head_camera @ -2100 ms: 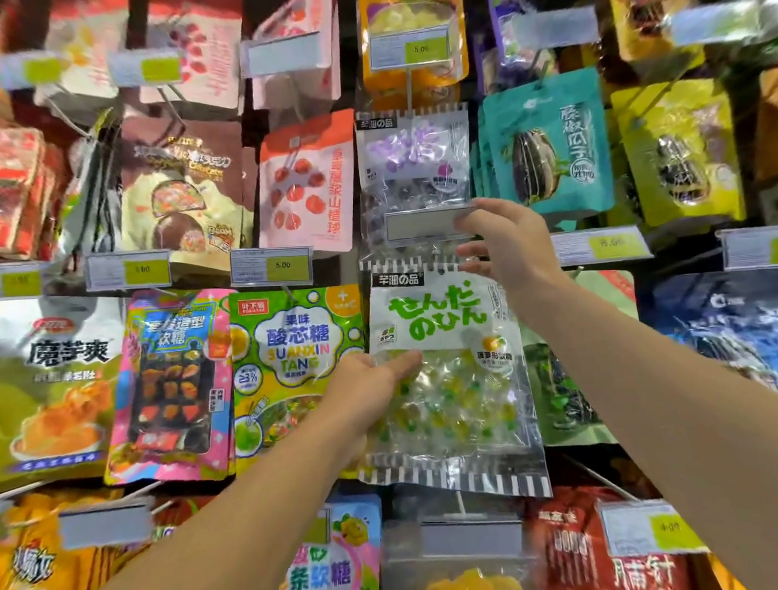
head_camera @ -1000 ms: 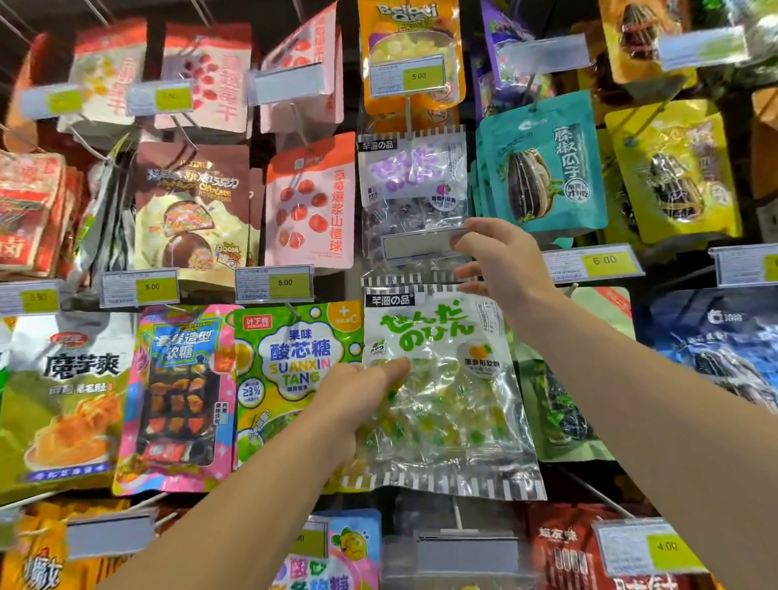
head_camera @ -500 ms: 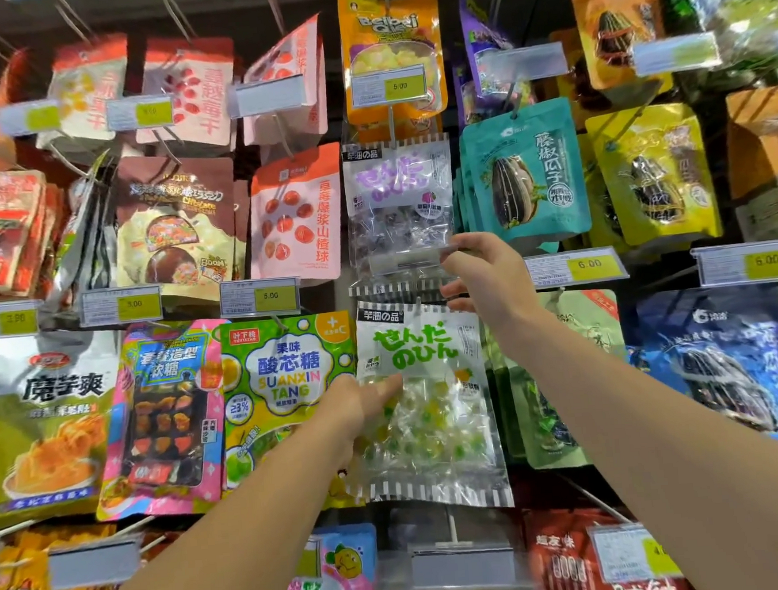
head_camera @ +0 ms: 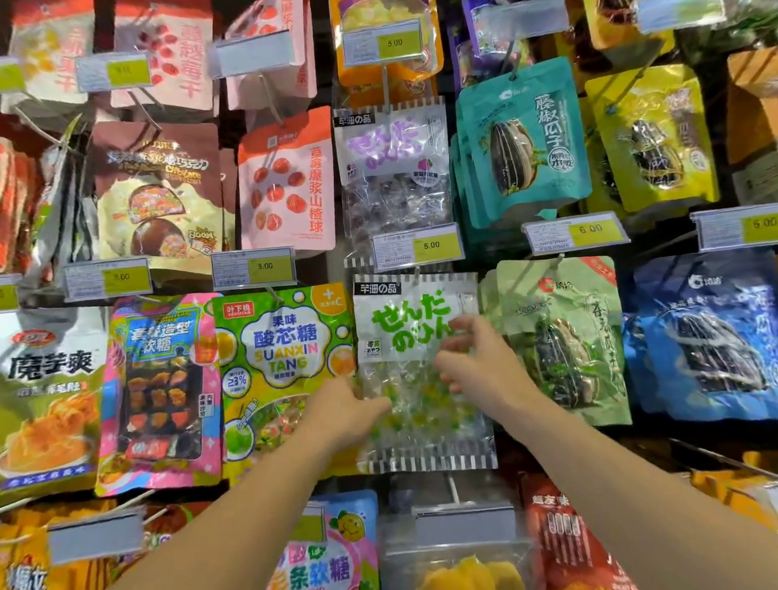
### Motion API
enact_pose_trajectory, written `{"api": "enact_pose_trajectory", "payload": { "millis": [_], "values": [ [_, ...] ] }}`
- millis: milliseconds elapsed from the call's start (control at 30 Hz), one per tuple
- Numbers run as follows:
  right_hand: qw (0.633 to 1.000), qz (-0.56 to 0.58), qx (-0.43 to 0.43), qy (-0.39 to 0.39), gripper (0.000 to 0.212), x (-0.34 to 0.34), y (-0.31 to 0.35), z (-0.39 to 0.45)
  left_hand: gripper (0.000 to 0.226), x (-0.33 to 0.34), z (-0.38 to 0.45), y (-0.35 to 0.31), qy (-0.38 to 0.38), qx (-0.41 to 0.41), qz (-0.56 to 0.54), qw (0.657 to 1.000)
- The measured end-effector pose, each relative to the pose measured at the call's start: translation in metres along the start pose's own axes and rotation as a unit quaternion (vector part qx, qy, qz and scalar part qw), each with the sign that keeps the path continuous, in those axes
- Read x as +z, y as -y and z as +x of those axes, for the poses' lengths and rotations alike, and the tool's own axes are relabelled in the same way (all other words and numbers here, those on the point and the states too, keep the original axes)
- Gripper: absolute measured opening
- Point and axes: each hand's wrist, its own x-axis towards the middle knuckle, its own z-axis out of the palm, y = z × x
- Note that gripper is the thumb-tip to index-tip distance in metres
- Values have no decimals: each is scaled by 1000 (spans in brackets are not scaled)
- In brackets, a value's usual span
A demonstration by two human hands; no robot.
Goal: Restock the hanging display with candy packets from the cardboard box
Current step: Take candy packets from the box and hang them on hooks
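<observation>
The candy packet (head_camera: 422,370), a clear bag with green lettering and a striped lower edge, hangs at the centre of the frame in the middle row of the hanging display (head_camera: 322,32). Its upper edge sits just below a yellow price tag (head_camera: 416,248).

The left hand (head_camera: 346,408) reaches in from the lower left of the frame. Its fingers curl onto the lower left edge of the candy packet and touch the clear film; whether the grip actually closes on the film cannot be told, because the fingertips are blurred.

The right hand (head_camera: 477,360) reaches in from the lower right. Its fingers are spread and loosely bent over the right centre of the packet, in front of the green lettering. The fingers are blurred, and contact with the film cannot be confirmed. This grip holds nothing that can be seen.

Neighbouring items:
- A green fruit-candy bag (head_camera: 285,357) hangs just left of the candy packet.
- A pale green seed bag (head_camera: 565,342) hangs just right of it.
- A clear bag with purple lettering (head_camera: 392,170) hangs directly above, in the upper row.
- A bag of yellow fruit pieces (head_camera: 462,575) hangs below, at the bottom centre.
</observation>
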Motion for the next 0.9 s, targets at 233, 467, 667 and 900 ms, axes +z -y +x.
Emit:
{"api": "enact_pose_trajectory", "payload": {
  "millis": [233,467,667,900],
  "values": [
    [985,-163,-47,-14,37,40,-13,-27,46,-22,-26,42,-31,80,70,994],
    [946,-297,-124,29,41,114,0,-84,35,-59,-77,98,-42,157,-12,987],
    [907,-390,-118,107,44,191,-6,-152,48,-82,-127,187,-2,137,12,991],
    [871,-438,-29,222,52,265,-34,-254,62,-96,-203,292,127,42,118,984]
  ]
}}
